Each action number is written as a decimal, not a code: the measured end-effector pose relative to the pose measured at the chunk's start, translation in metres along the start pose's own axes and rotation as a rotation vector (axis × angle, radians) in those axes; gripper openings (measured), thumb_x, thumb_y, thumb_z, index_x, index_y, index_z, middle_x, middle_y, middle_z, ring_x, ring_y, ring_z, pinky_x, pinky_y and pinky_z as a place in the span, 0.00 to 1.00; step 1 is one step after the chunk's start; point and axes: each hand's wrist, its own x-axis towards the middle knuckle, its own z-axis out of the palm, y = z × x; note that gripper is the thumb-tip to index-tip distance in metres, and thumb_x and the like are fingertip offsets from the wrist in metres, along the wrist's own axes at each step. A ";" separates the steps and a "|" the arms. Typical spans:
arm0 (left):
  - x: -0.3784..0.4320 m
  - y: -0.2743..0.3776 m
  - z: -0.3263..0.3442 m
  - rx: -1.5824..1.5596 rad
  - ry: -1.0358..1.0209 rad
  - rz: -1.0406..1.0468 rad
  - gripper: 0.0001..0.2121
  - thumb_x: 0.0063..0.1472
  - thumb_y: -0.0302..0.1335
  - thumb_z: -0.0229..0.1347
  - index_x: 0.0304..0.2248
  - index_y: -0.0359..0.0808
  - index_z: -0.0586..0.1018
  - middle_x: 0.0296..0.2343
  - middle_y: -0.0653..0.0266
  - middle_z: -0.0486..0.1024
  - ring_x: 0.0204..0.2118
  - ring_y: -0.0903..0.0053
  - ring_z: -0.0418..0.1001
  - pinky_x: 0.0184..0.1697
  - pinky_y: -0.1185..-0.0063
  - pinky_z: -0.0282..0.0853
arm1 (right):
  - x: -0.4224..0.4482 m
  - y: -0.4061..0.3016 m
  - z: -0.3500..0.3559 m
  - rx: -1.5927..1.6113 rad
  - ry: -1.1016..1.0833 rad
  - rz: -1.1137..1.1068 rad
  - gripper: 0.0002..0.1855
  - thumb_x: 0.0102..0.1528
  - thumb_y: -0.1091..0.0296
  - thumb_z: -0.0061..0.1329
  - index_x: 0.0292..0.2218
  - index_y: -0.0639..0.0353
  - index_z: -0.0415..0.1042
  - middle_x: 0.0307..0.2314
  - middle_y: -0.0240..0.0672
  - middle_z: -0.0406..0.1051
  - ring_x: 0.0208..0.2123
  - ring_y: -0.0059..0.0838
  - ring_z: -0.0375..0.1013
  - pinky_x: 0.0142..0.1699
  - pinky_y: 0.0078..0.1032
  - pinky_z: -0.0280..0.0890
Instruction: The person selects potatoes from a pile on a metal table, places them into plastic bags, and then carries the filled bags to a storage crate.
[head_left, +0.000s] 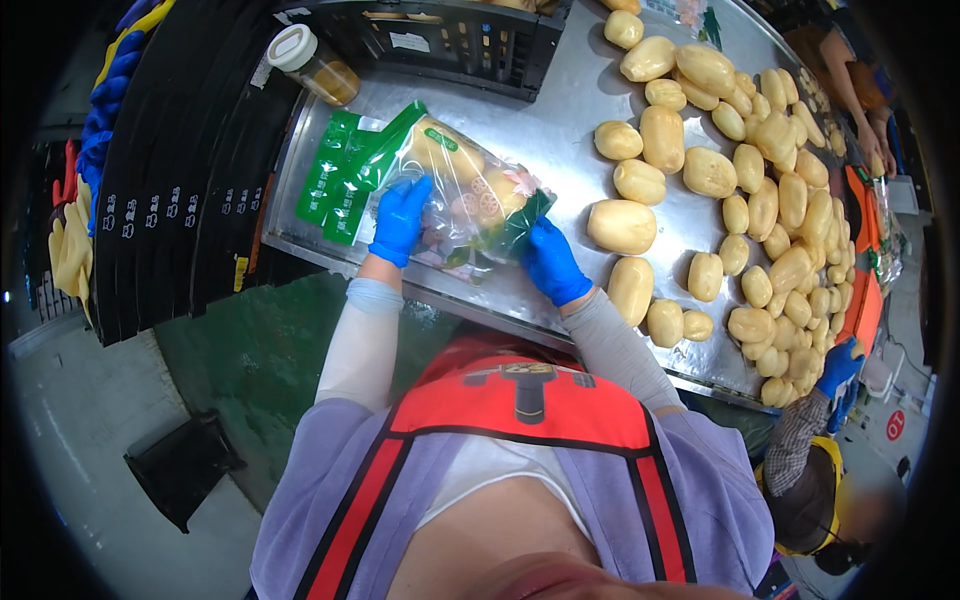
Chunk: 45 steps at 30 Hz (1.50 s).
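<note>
My blue-gloved left hand (399, 221) grips the near left side of a clear plastic bag (459, 161) with a green printed top. My right hand (553, 259), also gloved in blue, holds the bag's dark green right end. Pale peeled lotus root pieces show through the film, beside printed lotus slices and pink flowers. The bag is tilted over the steel table (555, 139). Flat green printed bags (334, 180) lie to the left of it, partly covered by the held one. To the right of my right hand are loose lotus root segments (622, 226).
A black plastic crate (457, 49) stands at the back, near a white-lidded jar (315, 66). Stacked black crates (161, 165) rise at the left. More lotus roots (791, 199) crowd the table's right side. A co-worker's gloved hand (840, 367) and another person's bare hands (874, 146) are there.
</note>
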 end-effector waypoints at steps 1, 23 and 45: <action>0.002 0.003 -0.001 0.033 -0.040 0.024 0.09 0.57 0.32 0.53 0.24 0.37 0.73 0.18 0.74 0.66 0.20 0.88 0.62 0.21 0.85 0.56 | 0.001 0.003 -0.005 0.000 0.002 0.002 0.22 0.56 0.66 0.40 0.52 0.63 0.58 0.45 0.34 0.63 0.46 0.26 0.64 0.54 0.25 0.57; -0.067 -0.009 -0.002 0.064 -0.160 -0.157 0.04 0.59 0.27 0.47 0.31 0.35 0.71 0.26 0.68 0.70 0.27 0.82 0.70 0.32 0.83 0.68 | 0.063 -0.016 0.026 -0.727 -0.481 -0.166 0.18 0.49 0.68 0.50 0.42 0.67 0.68 0.31 0.38 0.71 0.29 0.22 0.68 0.34 0.22 0.64; -0.060 -0.027 -0.011 -0.054 -0.362 -0.363 0.13 0.59 0.30 0.47 0.41 0.31 0.71 0.31 0.66 0.72 0.32 0.80 0.70 0.34 0.81 0.68 | 0.110 0.062 0.023 -1.034 -0.384 -0.103 0.12 0.54 0.66 0.41 0.37 0.63 0.69 0.29 0.40 0.71 0.30 0.30 0.70 0.37 0.26 0.66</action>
